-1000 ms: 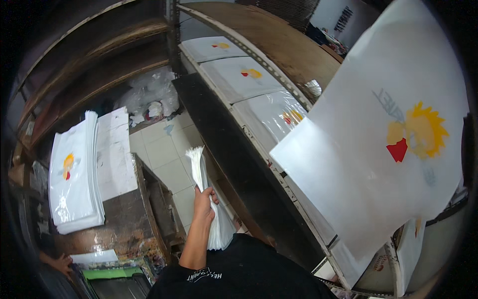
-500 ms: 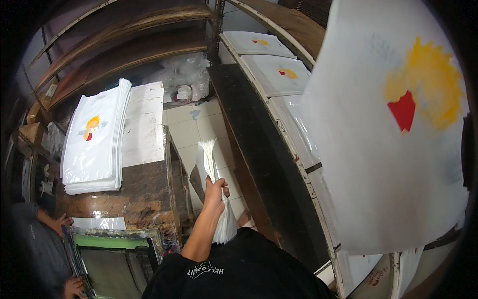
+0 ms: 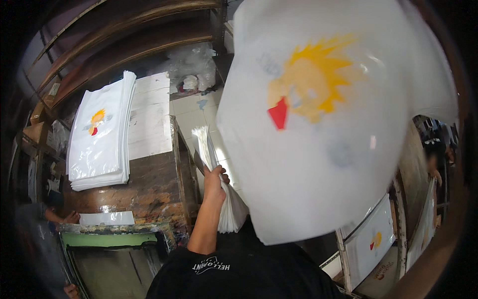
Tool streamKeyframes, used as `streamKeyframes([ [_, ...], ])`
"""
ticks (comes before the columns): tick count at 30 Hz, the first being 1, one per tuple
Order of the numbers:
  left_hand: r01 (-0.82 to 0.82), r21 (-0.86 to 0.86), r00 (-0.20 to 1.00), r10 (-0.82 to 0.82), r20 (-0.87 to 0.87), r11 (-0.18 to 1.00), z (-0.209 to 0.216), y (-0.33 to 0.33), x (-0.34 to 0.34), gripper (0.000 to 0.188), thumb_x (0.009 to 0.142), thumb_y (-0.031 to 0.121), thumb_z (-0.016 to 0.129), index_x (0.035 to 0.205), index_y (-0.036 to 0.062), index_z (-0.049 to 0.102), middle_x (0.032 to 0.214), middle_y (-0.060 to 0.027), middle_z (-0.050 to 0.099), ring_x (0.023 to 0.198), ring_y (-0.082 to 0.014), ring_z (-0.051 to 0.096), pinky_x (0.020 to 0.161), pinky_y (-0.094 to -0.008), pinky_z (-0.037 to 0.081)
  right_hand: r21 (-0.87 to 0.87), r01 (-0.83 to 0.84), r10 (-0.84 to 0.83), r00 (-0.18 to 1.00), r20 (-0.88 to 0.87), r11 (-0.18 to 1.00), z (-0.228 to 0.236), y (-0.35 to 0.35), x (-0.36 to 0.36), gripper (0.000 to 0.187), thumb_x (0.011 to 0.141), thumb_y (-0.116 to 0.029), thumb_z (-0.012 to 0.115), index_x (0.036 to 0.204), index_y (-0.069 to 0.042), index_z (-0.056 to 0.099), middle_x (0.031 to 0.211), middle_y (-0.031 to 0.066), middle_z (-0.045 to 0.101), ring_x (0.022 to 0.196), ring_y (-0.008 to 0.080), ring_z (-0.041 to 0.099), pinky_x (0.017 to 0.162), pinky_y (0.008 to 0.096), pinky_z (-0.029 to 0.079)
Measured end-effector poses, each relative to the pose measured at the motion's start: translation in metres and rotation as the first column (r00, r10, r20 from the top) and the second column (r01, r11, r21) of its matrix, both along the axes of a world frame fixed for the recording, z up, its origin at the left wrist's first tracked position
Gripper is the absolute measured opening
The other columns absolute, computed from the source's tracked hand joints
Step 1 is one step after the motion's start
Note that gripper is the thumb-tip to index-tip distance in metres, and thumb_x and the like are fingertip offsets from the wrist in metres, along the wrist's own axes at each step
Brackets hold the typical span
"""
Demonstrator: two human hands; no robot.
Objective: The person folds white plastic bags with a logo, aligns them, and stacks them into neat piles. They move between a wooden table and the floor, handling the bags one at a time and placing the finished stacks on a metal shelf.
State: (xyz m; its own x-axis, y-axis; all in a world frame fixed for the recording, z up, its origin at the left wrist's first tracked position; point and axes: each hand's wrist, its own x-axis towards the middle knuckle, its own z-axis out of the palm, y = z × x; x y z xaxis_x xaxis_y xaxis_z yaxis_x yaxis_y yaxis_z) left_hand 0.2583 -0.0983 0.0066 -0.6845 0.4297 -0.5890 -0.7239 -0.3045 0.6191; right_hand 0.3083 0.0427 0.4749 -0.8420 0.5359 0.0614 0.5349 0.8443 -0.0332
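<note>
The printed sheet (image 3: 326, 142) had swung inward to two o'clock of the white bundle (image 3: 230, 212), bringing both in front; the left hand (image 3: 214, 185) wrapped its fingers around the bundle; the unseen right hand's hold couldn't be told.

Left hand (image 3: 214, 183) curled in a grip | left forearm (image 3: 203, 231) angled upward | right hand apparently hidden
</note>
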Motion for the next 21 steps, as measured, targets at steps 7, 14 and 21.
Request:
streamKeyframes([
  [7, -0.178, -0.085, 0.984, 0.177, -0.022, 0.980, -0.022, -0.035, -0.018, 0.043, 0.090, 0.007, 0.051, 0.130, 0.0117, 0.037, 0.087, -0.0072, 0.053, 0.065, -0.0188, 0.053, 0.055, -0.0347, 0.047, -0.057, -0.071, 0.070, 0.997, -0.015, 0.996, -0.011, 0.013, -0.026, 0.039, 0.097, -0.027, 0.050, 0.061, -0.011, 0.052, 0.061, 0.0033, 0.050, 0.066, 0.0172, 0.049, 0.078, 0.0376, 0.039],
  [14, -0.037, 0.033, 0.996, 0.034, 0.078, 0.999, -0.030, 0.015, 0.009, 0.044, 0.087, 0.003, 0.054, 0.126, 0.0133, 0.036, 0.078, -0.0051, 0.046, 0.057, -0.0148, 0.044, 0.050, -0.0311, 0.039, -0.072, 0.078, -0.084, 0.993, -0.085, 0.994, -0.007, 0.065, 0.004, 0.031, 0.094, -0.026, 0.050, 0.072, -0.008, 0.061, 0.068, 0.0049, 0.060, 0.068, 0.0159, 0.054, 0.081, 0.0359, 0.041],
  [21, -0.053, 0.022, 0.998, 0.052, 0.034, 0.998, -0.014, 0.002, -0.004, 0.040, 0.090, 0.008, 0.057, 0.121, 0.0135, 0.031, 0.076, -0.0061, 0.050, 0.058, -0.0161, 0.048, 0.050, -0.0315, 0.040, -0.616, -0.030, -0.116, 0.974, -0.195, 0.787, -0.168, 0.112, -0.036, 0.039, 0.092, -0.039, 0.058, 0.099, -0.001, 0.060, 0.077, 0.0054, 0.060, 0.059, 0.0156, 0.052, 0.056, 0.0369, 0.046],
])
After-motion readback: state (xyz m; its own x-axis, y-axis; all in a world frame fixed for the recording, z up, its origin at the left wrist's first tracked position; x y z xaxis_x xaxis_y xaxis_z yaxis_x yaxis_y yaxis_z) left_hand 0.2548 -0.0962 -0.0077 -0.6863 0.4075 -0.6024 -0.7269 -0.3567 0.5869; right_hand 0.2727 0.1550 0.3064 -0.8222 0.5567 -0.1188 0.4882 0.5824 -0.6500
